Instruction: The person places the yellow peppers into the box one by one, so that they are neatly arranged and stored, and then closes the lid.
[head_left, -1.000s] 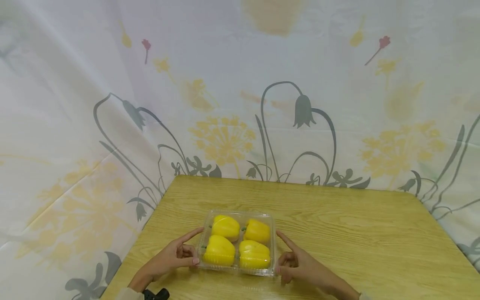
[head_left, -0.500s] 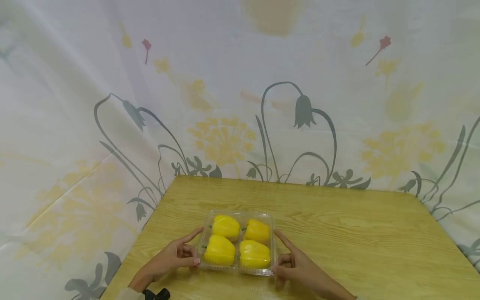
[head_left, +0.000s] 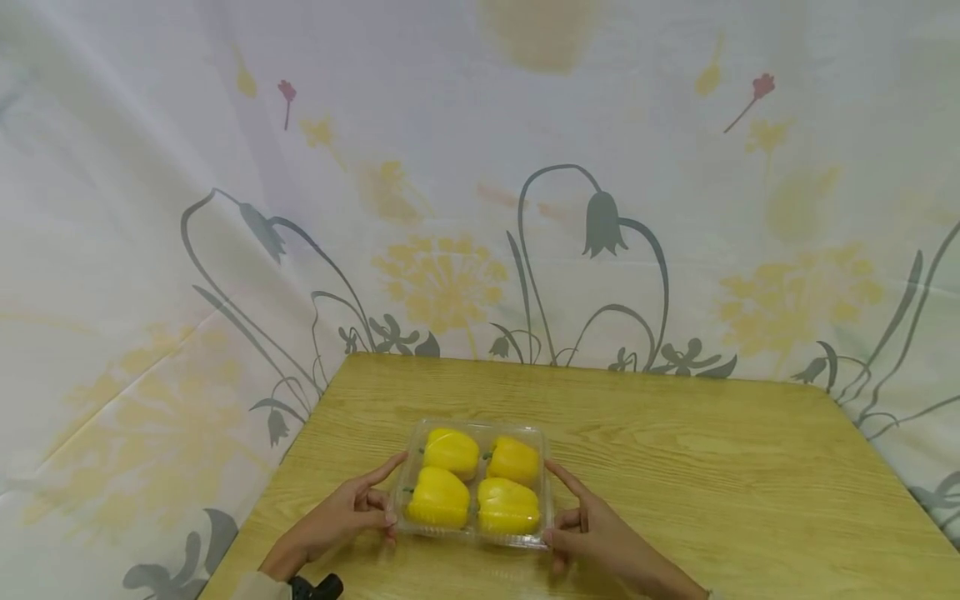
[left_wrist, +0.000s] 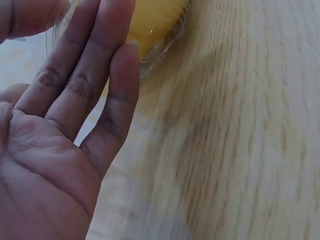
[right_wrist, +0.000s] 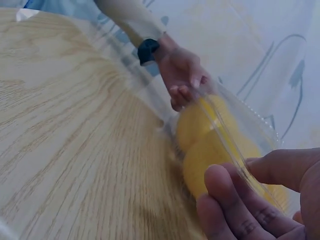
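A clear plastic clamshell box [head_left: 483, 427] with several yellow bell peppers [head_left: 438, 498] in it is low in the centre of the head view. My left hand [head_left: 348, 512] grips its left side, index finger along the side and thumb at the near corner. On the opposite side my right hand [head_left: 600, 533] holds the box the same way. In the right wrist view, thumb and fingers pinch the box's clear rim [right_wrist: 240, 167]. From the left wrist, the fingers [left_wrist: 80, 85] reach to the box's edge, by a yellow pepper [left_wrist: 160, 22]; most of the box is cut off there.
Under the box lies a wood-grain table [head_left: 712, 467], reaching back to a white cloth backdrop [head_left: 465, 167] printed with grey and yellow flowers. A black band [head_left: 318, 587] is on the left wrist.
The right hand has shifted slightly left, closer against the box. The box's near edge is a little higher in the head view, whose camera has turned slightly.
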